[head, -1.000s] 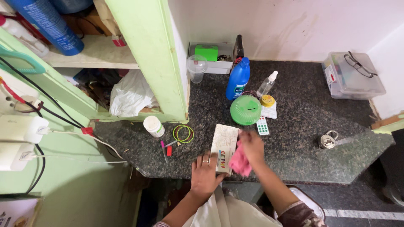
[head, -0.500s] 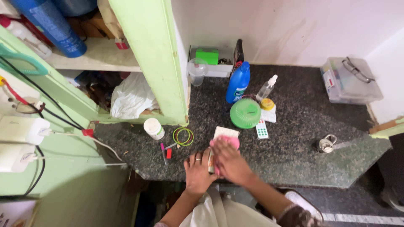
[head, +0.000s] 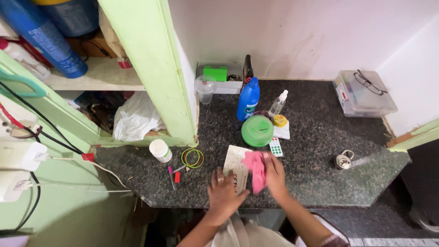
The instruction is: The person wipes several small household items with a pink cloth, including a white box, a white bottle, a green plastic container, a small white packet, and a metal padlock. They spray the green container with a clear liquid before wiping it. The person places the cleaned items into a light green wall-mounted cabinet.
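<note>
My left hand (head: pixel 224 194) lies flat with the fingers spread, pinning the near end of a flat pale cardboard packet (head: pixel 237 165) to the dark speckled stone table (head: pixel 320 137), while my right hand (head: pixel 274 176) is closed round a bunched pink cloth (head: pixel 254 168) and presses it onto the packet's top face. As I judge it, the wiping is under way rather than finished: the cloth covers the right part of the packet, the left strip and far corner show bare, and the packet lies at the table's near edge, just in front of a round green ribbed plastic lid (head: pixel 257 131). Around it the packages stand by kind: a tall blue plastic bottle with a paler label (head: pixel 248 99) near the wall, a small clear spray bottle (head: pixel 277 104) beside it, a little yellow-capped jar (head: pixel 279 120) on a white card, and a small white remote with coloured buttons (head: pixel 275 147). To the left a white cylindrical tub (head: pixel 160 150) stands by green and yellow rubber bands (head: pixel 192 158). A clear lidded plastic box with spectacles on top (head: pixel 363 93) sits in the far right corner, and a metal padlock (head: pixel 342 160) lies well apart on the right.
</note>
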